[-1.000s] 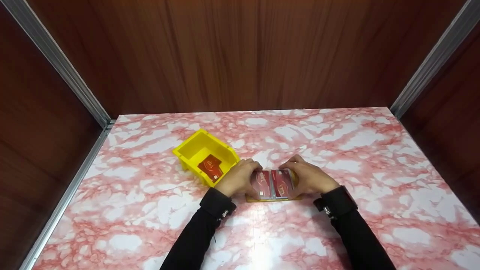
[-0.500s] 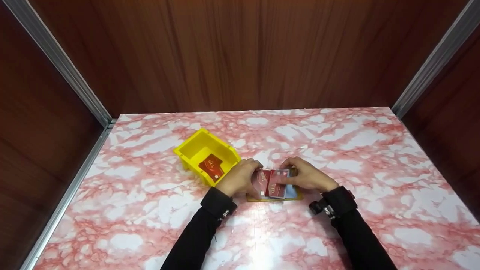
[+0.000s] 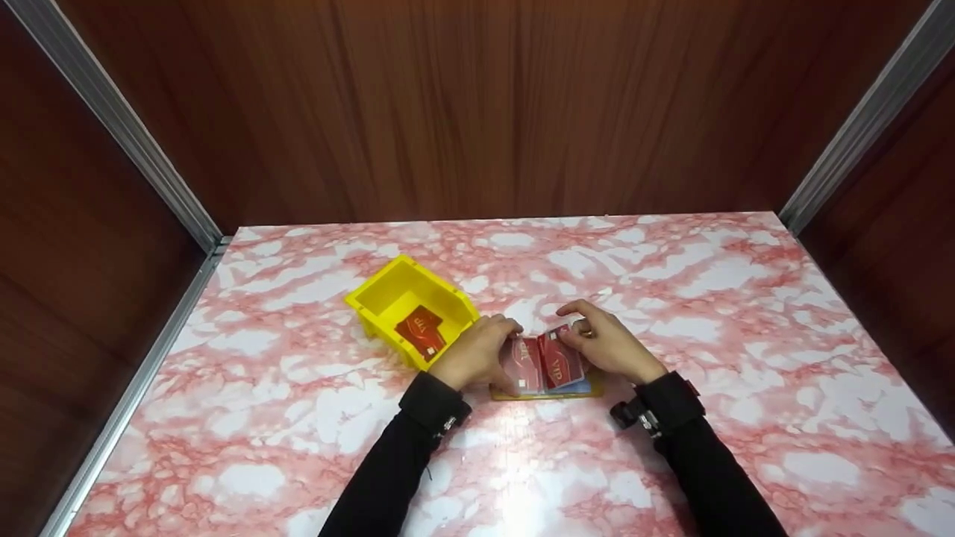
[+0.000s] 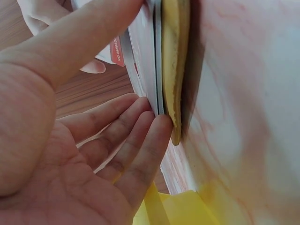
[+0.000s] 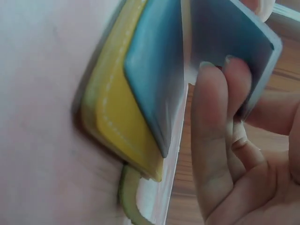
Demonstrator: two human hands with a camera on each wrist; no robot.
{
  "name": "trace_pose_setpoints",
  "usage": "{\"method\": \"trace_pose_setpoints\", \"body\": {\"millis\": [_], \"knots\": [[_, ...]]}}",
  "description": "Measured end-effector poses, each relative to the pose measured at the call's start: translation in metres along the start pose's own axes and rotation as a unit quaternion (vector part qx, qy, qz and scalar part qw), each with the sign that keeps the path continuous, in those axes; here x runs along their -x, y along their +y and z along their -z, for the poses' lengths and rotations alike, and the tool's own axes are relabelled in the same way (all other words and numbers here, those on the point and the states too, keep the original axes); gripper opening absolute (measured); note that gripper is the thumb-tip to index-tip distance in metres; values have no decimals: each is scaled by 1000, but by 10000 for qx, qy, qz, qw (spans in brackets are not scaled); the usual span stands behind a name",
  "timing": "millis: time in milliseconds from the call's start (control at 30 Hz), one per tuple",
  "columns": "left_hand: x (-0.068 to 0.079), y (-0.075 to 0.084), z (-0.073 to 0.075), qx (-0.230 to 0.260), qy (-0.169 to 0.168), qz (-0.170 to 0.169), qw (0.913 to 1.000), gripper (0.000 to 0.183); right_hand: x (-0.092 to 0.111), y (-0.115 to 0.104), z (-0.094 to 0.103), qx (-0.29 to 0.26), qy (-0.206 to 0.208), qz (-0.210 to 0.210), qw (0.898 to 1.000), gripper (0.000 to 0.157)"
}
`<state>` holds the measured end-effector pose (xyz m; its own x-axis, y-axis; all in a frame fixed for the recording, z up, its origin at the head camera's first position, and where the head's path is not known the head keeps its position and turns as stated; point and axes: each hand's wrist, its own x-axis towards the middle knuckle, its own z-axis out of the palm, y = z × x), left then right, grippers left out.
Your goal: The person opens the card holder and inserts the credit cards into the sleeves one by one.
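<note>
A yellow card holder [image 3: 548, 397] lies spread on the table with its clear sleeves showing. My left hand [image 3: 475, 354] grips its left side, thumb over the top and fingertips at the edge of the stacked sleeves [image 4: 158, 61]. A red VIP card [image 3: 530, 365] shows on that side. My right hand [image 3: 612, 344] pinches a raised, tilted sleeve [image 5: 225, 33] on the right, which bears another red VIP card [image 3: 561, 365]. Beneath it a bluish sleeve [image 5: 157, 70] rests against the yellow stitched cover [image 5: 112, 101].
A yellow bin [image 3: 377, 289] stands left of the card holder, close to my left wrist. Several red VIP cards [image 3: 421, 328] appear to lie inside it. The table [image 3: 671, 283] has a pink marbled top, with brown wood-grain panels [image 3: 477, 112] at the back and sides.
My right hand has lifted the right-hand sleeve off the card holder and tilted it, uncovering the bluish one beneath. My left hand stays in place.
</note>
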<state>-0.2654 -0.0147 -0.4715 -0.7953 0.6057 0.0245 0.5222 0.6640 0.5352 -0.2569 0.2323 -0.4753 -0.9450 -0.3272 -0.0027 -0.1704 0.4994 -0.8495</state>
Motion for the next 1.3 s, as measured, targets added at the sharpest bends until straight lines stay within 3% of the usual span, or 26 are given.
{"method": "trace_pose_setpoints", "body": {"millis": [133,267,400,567,667,800,900,1033,1300], "knots": [[0,0,0,89,-18,59,9999,88,0,-4,-1,-330,-149,-8,9993,48],[1,0,0,163,-15,88,9998,99,1,-8,-2,-790,-823,-110,9934,60],[0,-2,0,290,-61,62,9995,115,2,-9,-3,-512,-1540,71,9867,58],[2,-2,4,389,-501,171,9978,127,3,-10,-3,-148,-1823,319,9826,49],[3,-1,6,133,-697,122,9974,118,5,-10,-3,94,-1912,391,9807,47],[2,-1,4,-115,-640,-42,9979,96,6,-10,-2,430,-2045,637,9758,47],[3,0,3,-125,-568,-98,9983,85,6,-9,-2,471,-2039,811,9745,52],[3,2,3,-140,-556,-2,9984,81,6,-5,1,864,-1669,922,9778,59],[3,3,3,-264,-517,98,9983,79,8,1,11,1897,-1007,367,9760,78]]}}
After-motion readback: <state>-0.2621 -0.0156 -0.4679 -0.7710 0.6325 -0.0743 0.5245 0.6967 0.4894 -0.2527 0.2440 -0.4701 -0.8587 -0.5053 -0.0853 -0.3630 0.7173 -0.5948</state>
